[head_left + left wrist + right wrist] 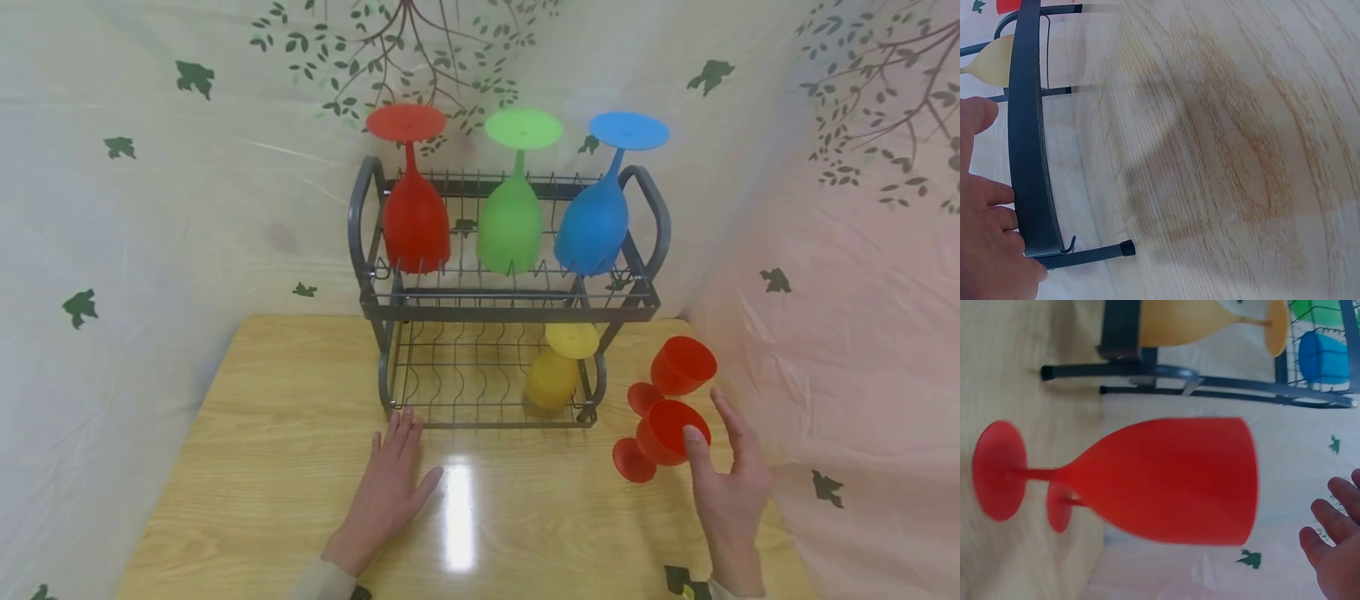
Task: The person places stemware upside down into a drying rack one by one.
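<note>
A wood-grained tabletop [247,467] fills the lower half of the head view, pale yellow-brown, with a bright streak of reflected light [459,517] at lower centre. Behind it and along both sides hang whitish, creased sheets [225,167], printed with leafy branches [405,50] across the top and upper right of the frame and with dark green bird shapes [195,77]; the right side takes on a pinkish tint. A dark two-tier rack [510,314] stands at the centre. Its upper tier bears an upturned red goblet [416,225], a green goblet [510,225] and a blue goblet [594,225], all foot up, while a yellow goblet [551,379], also foot up, sits at the right end of the lower tier. At lower right, the near red goblet [663,437] stands upright on the tabletop, just in front of the far red goblet [682,367], also upright. The right hand [731,492] is beside the near one, its grip apart, thumb overlapping the rim; whether it touches cannot be told. The left hand [390,483], lower left of centre, rests its fingertips on the rack's front left corner, its grip likewise apart.
</note>
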`<state>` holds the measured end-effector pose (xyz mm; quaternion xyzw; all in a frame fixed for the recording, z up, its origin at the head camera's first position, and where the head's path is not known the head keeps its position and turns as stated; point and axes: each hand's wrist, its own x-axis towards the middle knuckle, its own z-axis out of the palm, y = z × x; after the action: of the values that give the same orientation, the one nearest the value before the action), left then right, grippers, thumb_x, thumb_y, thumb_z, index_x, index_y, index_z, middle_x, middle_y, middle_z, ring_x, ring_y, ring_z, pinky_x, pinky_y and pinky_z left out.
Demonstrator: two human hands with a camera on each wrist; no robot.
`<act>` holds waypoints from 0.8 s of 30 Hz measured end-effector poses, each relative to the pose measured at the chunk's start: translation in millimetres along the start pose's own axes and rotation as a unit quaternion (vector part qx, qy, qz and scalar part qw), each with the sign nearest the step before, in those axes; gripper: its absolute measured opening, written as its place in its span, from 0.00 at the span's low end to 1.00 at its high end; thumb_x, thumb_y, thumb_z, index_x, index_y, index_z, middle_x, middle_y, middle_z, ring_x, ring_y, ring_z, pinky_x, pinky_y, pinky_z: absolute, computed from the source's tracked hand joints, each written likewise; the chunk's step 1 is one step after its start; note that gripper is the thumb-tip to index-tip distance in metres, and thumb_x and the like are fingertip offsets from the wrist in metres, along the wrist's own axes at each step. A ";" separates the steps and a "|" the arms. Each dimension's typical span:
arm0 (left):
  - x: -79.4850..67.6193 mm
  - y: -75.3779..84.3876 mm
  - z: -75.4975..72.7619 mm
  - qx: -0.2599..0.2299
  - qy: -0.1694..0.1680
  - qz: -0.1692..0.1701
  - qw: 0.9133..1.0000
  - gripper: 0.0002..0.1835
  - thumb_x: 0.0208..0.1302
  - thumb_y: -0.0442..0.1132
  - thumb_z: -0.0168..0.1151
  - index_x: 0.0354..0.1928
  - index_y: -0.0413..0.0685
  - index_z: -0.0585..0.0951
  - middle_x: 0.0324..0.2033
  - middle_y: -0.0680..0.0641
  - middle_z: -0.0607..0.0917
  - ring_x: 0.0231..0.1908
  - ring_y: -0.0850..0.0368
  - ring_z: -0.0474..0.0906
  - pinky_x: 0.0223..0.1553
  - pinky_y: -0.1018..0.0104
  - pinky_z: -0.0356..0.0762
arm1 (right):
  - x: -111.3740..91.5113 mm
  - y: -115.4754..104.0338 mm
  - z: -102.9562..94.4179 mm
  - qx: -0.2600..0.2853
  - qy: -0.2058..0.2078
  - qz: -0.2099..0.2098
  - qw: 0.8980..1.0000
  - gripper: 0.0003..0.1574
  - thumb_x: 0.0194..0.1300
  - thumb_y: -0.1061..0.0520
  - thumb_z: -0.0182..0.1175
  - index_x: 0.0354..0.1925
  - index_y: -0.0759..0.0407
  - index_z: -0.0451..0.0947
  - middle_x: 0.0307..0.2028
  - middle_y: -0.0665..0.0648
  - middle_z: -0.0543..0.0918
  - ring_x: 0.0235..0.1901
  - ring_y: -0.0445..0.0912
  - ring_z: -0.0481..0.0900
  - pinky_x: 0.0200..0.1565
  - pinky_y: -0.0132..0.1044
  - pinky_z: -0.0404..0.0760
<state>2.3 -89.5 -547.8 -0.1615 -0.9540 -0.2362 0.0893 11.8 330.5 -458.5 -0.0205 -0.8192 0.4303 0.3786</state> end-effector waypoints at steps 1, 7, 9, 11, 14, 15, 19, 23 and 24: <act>-0.1 -0.1 0.1 0.000 -0.001 -0.001 1.000 0.42 0.70 0.53 0.63 0.75 0.30 0.64 0.77 0.30 0.59 0.77 0.32 0.51 0.71 0.28 0.55 | -0.6 2.7 -1.2 -0.003 -0.004 0.003 1.000 0.35 0.63 0.67 0.70 0.68 0.61 0.77 0.65 0.58 0.81 0.67 0.34 0.73 0.69 0.27 0.67; -0.4 -1.1 0.8 0.001 -0.003 -0.003 1.000 0.42 0.71 0.54 0.62 0.75 0.31 0.64 0.77 0.30 0.59 0.77 0.32 0.51 0.71 0.28 0.54 | -4.8 14.6 -6.4 -0.008 -0.037 0.043 0.998 0.42 0.64 0.64 0.70 0.74 0.55 0.70 0.71 0.58 0.74 0.71 0.36 0.67 0.71 0.26 0.63; -0.2 -1.1 0.7 0.003 -0.002 -0.003 1.000 0.42 0.70 0.54 0.62 0.75 0.31 0.64 0.77 0.30 0.59 0.77 0.32 0.51 0.71 0.28 0.54 | -6.5 17.2 -8.5 -0.008 -0.064 0.084 0.994 0.47 0.65 0.62 0.70 0.78 0.48 0.65 0.75 0.53 0.70 0.73 0.35 0.63 0.71 0.25 0.59; -0.2 -0.9 0.4 0.006 -0.003 -0.001 1.000 0.43 0.70 0.55 0.62 0.75 0.31 0.64 0.77 0.30 0.59 0.77 0.32 0.51 0.71 0.28 0.55 | -8.3 20.3 -10.2 -0.009 -0.088 0.122 0.989 0.52 0.64 0.61 0.70 0.80 0.43 0.60 0.78 0.50 0.65 0.74 0.36 0.60 0.72 0.24 0.56; -0.2 -0.5 -0.1 0.007 -0.002 0.000 1.000 0.43 0.70 0.54 0.62 0.75 0.31 0.64 0.77 0.30 0.59 0.77 0.32 0.51 0.71 0.28 0.55 | -10.0 25.4 -11.8 -0.010 -0.116 0.160 0.980 0.57 0.63 0.60 0.70 0.82 0.37 0.54 0.80 0.50 0.59 0.77 0.39 0.56 0.72 0.24 0.54; -0.2 -0.4 -0.3 0.006 -0.001 0.001 1.000 0.43 0.70 0.54 0.63 0.75 0.30 0.64 0.77 0.30 0.59 0.77 0.32 0.51 0.71 0.28 0.55 | -10.5 27.7 -12.0 -0.007 -0.121 0.167 0.979 0.59 0.63 0.60 0.70 0.82 0.37 0.52 0.80 0.50 0.58 0.78 0.40 0.54 0.73 0.24 0.54; -0.2 -0.2 -0.8 0.007 -0.002 0.002 1.000 0.43 0.71 0.54 0.62 0.75 0.30 0.64 0.77 0.30 0.59 0.77 0.32 0.51 0.71 0.28 0.55 | -13.6 39.1 -11.9 0.010 -0.139 0.197 0.970 0.64 0.62 0.61 0.71 0.83 0.35 0.46 0.82 0.52 0.52 0.80 0.46 0.50 0.74 0.27 0.51; -0.4 0.0 -0.9 0.007 -0.005 0.002 1.000 0.43 0.71 0.54 0.62 0.75 0.30 0.64 0.77 0.30 0.59 0.77 0.32 0.50 0.71 0.27 0.55 | -18.5 51.0 -10.3 0.029 -0.149 0.239 0.959 0.67 0.63 0.62 0.72 0.84 0.40 0.41 0.83 0.51 0.49 0.81 0.47 0.48 0.73 0.22 0.51; -0.4 -0.1 -0.8 0.006 -0.005 0.002 1.000 0.43 0.71 0.54 0.62 0.75 0.30 0.64 0.77 0.30 0.59 0.77 0.32 0.50 0.71 0.27 0.55 | -20.0 53.7 -9.7 0.035 -0.149 0.248 0.957 0.67 0.63 0.62 0.71 0.84 0.42 0.40 0.83 0.51 0.48 0.81 0.47 0.48 0.72 0.20 0.52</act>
<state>2.7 -90.1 -547.3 -0.1639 -0.9557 -0.2291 0.0857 16.6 363.8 -506.0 -0.1450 -0.8202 0.5370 0.1337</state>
